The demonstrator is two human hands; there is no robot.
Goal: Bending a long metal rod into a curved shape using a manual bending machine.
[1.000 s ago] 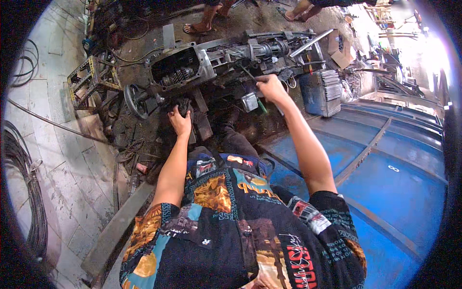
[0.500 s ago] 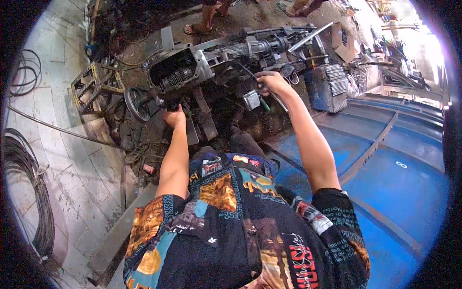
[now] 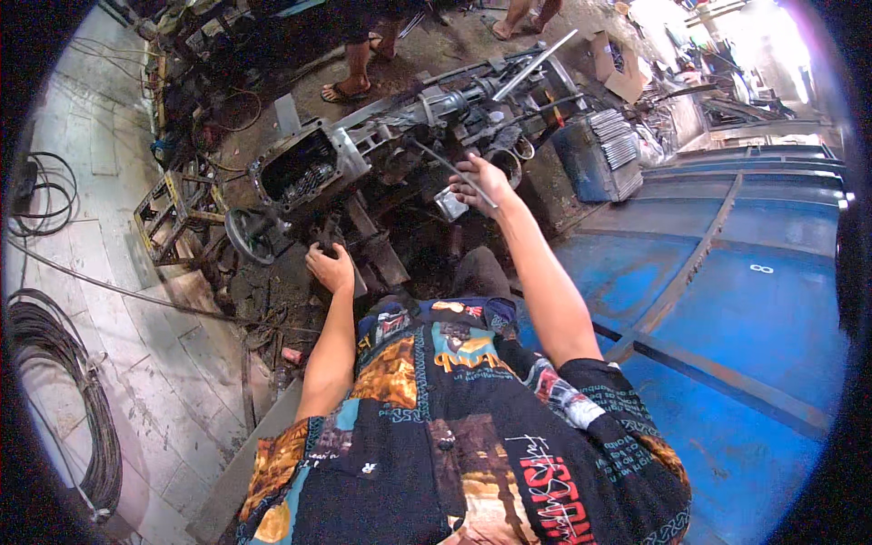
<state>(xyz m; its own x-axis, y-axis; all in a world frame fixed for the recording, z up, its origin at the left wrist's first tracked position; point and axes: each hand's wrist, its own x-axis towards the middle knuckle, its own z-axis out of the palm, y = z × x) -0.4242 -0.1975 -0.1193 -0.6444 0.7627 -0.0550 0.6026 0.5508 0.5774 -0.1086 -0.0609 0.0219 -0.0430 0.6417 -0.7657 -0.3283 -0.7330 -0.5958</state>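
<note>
Head view: the left hand (image 3: 330, 269) rests, fingers curled, on dark greasy metal parts just below the open grey gearbox housing (image 3: 309, 163) at upper centre; whether it grips anything cannot be told. The right hand (image 3: 481, 182), lower half a second ago, has lifted and now pinches a thin dark rod (image 3: 454, 171) beside the long grey machine assembly (image 3: 472, 100).

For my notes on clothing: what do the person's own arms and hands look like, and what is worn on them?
Both forearms are bare, with no gloves on the left hand or the right hand. No watch or ring is visible. The short sleeves belong to a dark patchwork shirt with orange, teal and red printed panels.
</note>
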